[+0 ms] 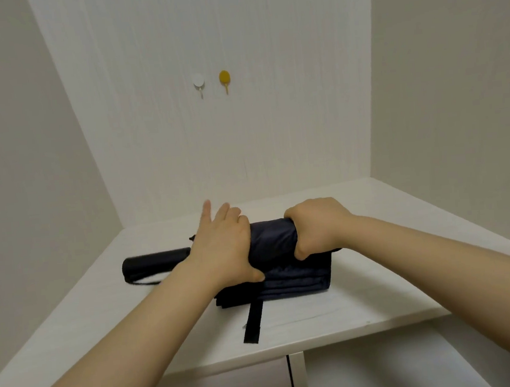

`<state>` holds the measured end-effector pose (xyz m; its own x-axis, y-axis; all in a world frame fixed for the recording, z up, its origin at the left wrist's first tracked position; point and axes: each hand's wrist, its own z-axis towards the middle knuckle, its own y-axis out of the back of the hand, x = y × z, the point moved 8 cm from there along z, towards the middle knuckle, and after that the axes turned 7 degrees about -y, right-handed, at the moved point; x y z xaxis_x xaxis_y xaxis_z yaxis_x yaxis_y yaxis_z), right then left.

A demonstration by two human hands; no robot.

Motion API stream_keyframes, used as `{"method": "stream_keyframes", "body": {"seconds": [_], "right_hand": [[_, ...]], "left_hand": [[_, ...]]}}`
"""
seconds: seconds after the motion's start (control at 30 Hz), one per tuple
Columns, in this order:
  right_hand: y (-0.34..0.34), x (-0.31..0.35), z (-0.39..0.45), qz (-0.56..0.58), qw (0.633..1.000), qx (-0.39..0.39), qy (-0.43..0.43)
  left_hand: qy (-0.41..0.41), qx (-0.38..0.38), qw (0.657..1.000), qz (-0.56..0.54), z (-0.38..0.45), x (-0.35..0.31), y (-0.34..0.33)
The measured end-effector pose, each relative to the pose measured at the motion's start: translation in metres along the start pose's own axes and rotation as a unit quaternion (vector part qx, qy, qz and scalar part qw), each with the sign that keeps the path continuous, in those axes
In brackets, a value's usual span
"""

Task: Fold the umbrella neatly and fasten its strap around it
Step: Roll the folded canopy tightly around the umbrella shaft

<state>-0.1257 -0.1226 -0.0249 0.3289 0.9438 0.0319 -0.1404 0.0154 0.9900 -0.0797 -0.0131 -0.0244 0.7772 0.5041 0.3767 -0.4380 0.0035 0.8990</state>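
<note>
Your umbrella (279, 253) lies on its side on the white bench (365, 301), approx. centre, w/ the black handle (156, 262) pointing to your left and the dark navy canopy bunched toward the right. The lower part of the canopy sits in flat folded pleats on the bench top; the upper part is rolled into a rounder bundle between your hands.

Your left hand (224, 248) rests on the left end of the canopy roll, palm down. Thumb presses the fabric at the front edge; the index and middle fingers are straight and lifted, pointing toward the back wall, not wrapped round anything. Your right hand (315, 228) is clamped on the right end of the roll, fingers curled over the top and thumb tucked under at the front, so fabric is pinched in the fist.

The strap (253, 321) is loose: it sticks out from under the pleats toward you and lies flat on the bench, not wrapped round anything. A thin wrist loop (144, 282) trails from the handle end along the bench.

On the back wall, well above the bench, two hooks sit side by side: white hook (198, 81) at left, yellow hook (224, 78) at right. Below the bench front edge, cabinet doors (252, 385) show.
</note>
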Motion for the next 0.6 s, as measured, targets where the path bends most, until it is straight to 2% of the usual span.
{"method": "stream_keyframes", "body": {"seconds": [0.07, 0.17, 0.23, 0.33, 0.47, 0.6], "right_hand": [[0.002, 0.003, -0.003, -0.028, 0.999, -0.023, 0.016], [0.002, 0.003, -0.006, -0.045, 0.997, -0.06, 0.029], [0.002, 0.0, -0.008, -0.05, 0.995, -0.083, 0.032], [0.0, -0.002, -0.011, -0.05, 0.993, -0.099, 0.037], [-0.001, 0.0, -0.018, -0.066, 0.988, -0.126, 0.054], [0.001, 0.0, -0.02, -0.075, 0.978, -0.177, 0.079]], "left_hand": [[-0.008, -0.003, 0.999, -0.038, -0.001, -0.008, 0.0], [0.037, 0.01, 0.99, -0.139, -0.004, 0.001, -0.007], [0.051, 0.024, 0.985, -0.163, -0.004, 0.007, -0.012], [0.056, 0.069, 0.982, -0.166, -0.003, 0.01, -0.017], [0.066, 0.14, 0.957, -0.245, -0.007, 0.017, -0.03], [0.053, 0.175, 0.934, -0.306, -0.008, 0.015, -0.033]]}}
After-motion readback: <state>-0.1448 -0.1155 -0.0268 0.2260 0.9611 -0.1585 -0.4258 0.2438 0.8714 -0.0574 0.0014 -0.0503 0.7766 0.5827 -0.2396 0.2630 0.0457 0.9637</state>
